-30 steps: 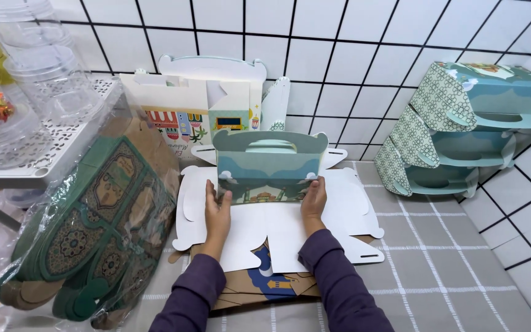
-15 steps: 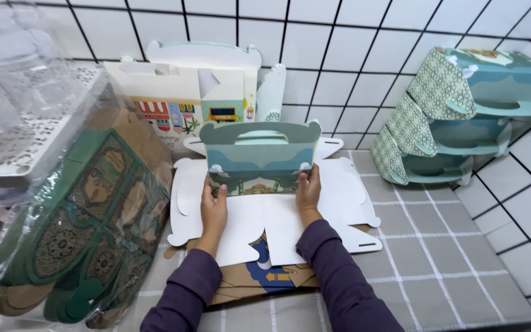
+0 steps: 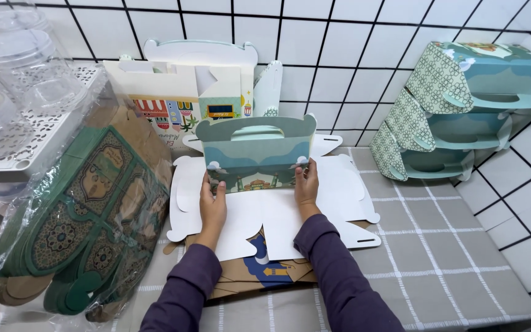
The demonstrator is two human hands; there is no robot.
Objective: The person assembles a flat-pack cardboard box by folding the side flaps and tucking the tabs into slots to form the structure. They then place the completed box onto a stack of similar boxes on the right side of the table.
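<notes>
A flat die-cut cardboard box blank (image 3: 339,203), white on its inner side, lies on the grey checked tablecloth (image 3: 462,258). Its far panel (image 3: 256,150), blue-green with a handle cut-out, stands folded upright. My left hand (image 3: 212,203) grips the panel's left edge near the fold. Opposite it, my right hand (image 3: 306,181) holds the right edge. Both arms wear purple sleeves. Under the blank lies another flat brown and blue printed blank (image 3: 265,273).
A plastic-wrapped bundle of green patterned flat blanks (image 3: 75,233) leans at the left. A white house-printed box (image 3: 185,92) stands behind. Three assembled teal boxes (image 3: 468,110) are stacked at the right. Clear plastic tubs (image 3: 13,55) sit on a white rack, with a tiled wall behind.
The view has shifted slightly closer and lower. My hands stay on the upright panel's edges, which stands a little straighter.
</notes>
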